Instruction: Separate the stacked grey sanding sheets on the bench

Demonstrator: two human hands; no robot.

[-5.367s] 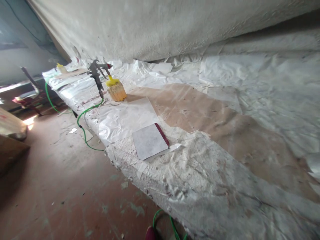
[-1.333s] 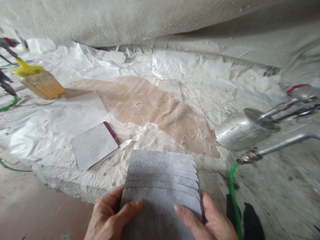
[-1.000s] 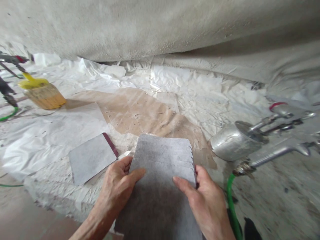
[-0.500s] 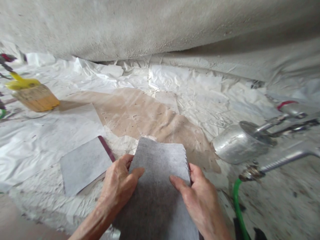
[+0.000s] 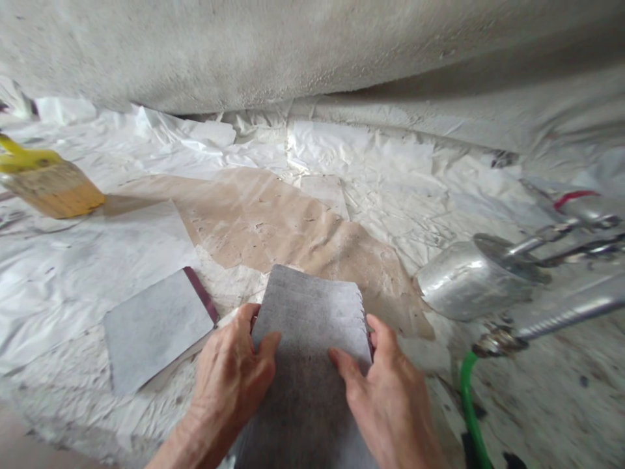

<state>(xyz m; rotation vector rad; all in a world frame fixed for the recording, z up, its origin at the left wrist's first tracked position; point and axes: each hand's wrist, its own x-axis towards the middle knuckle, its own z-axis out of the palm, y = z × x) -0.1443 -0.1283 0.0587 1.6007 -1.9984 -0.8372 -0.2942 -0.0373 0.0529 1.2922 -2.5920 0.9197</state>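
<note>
A grey sheet of sandpaper (image 5: 312, 339), with a jagged right edge and a dark red underside just showing, lies between my hands at the bottom centre. My left hand (image 5: 237, 371) grips its left side, thumb on top and fingers beneath. On the opposite side my right hand (image 5: 385, 384) holds it the same way; the fingertips under the sheet are hidden. To the left of my left hand, a second grey sandpaper piece (image 5: 156, 326) with a dark red strip along one edge rests on the plastic-covered floor.
A wide yellow-handled brush (image 5: 56, 185) stands at the left. On the right lie a metal cup (image 5: 471, 280) with metal rods, a metal tube (image 5: 571, 306) and a green hose (image 5: 469, 397). Brown paper (image 5: 263, 221) covers crumpled plastic sheeting (image 5: 381, 159); a rough pale wall (image 5: 268, 52) rises behind.
The view has shifted slightly, so the brush and second sandpaper piece appear farther left and the metal tools farther right. Both hands keep their grip, the left slightly more upright.
</note>
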